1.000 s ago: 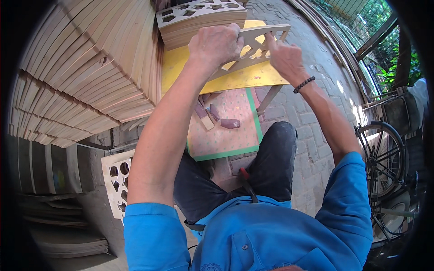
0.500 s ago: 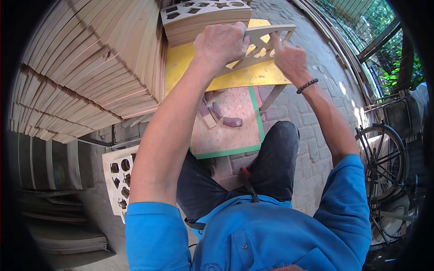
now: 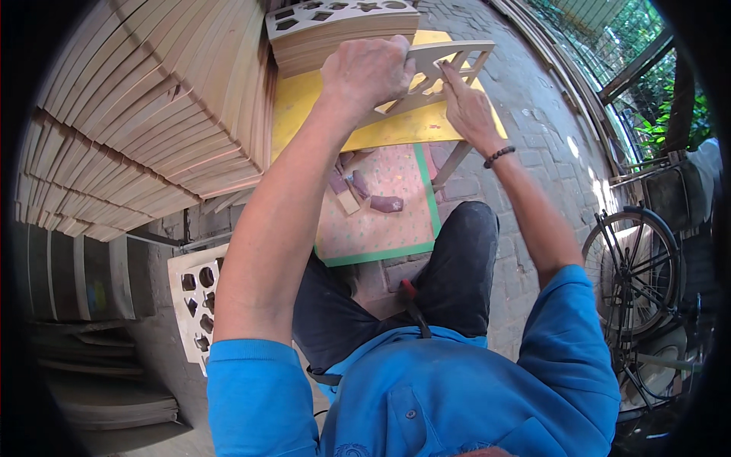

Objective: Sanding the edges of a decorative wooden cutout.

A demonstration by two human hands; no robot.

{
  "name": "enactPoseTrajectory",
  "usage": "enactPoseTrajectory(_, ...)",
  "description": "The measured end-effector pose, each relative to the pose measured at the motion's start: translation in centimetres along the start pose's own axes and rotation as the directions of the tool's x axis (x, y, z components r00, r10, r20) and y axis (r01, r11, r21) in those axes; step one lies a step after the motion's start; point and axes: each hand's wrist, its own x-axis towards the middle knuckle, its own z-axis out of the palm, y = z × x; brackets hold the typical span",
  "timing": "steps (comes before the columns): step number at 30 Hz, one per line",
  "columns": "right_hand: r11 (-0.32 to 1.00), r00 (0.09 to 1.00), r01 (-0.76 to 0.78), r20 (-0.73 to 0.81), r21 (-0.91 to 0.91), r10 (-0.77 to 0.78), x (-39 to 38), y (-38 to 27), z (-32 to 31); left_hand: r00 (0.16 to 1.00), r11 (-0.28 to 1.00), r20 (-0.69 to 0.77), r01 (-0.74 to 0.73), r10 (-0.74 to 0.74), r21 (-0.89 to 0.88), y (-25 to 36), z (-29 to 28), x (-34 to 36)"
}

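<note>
A pale wooden board with shaped cut-outs (image 3: 428,55) is held tilted up on edge above the yellow tabletop (image 3: 297,114). My left hand (image 3: 367,75) is closed round the board's left end. At one of the openings, my right hand (image 3: 470,113) has its index finger reaching in, with the other fingers drawn together; whatever they may hold is too small to make out. Behind my left hand, a stack of similar cut-out boards (image 3: 343,42) stands on the yellow surface.
Tall piles of wooden planks (image 3: 137,107) rise at the left. Another cut-out board (image 3: 181,278) leans low beside my left arm. Under the table lies a pink sheet with green edging (image 3: 381,236), with purple pieces (image 3: 387,203) on it. A bicycle (image 3: 636,266) stands at the right.
My right hand has moved slightly left and down along the board, its index finger going from an upper opening to one nearer the middle. My left hand keeps its hold.
</note>
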Motion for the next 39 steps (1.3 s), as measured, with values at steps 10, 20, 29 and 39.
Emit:
enactPoseTrajectory(10,0.867,0.956,-0.246,-0.037,0.433,0.290,-5.5,-0.3,-0.6,0.999,0.998,0.030,0.036,-0.038,0.049,0.6,-0.6,0.1)
enactPoseTrajectory(20,0.994,0.997,-0.072,0.031,0.077,0.070,-1.1,-1.1,-1.1,0.998,0.994,0.020,0.054,-0.056,0.096,0.7,-0.2,0.2)
enactPoseTrajectory(29,0.989,0.992,-0.105,-0.065,0.101,0.111,0.9,-1.8,1.3,0.998,0.996,0.018,0.061,-0.062,0.069,0.0,-0.1,0.4)
enactPoseTrajectory(39,0.907,0.996,0.084,0.003,-0.413,-0.091,4.0,0.0,-1.6,0.997,0.994,-0.005,0.081,-0.081,0.069,-0.5,0.2,0.4)
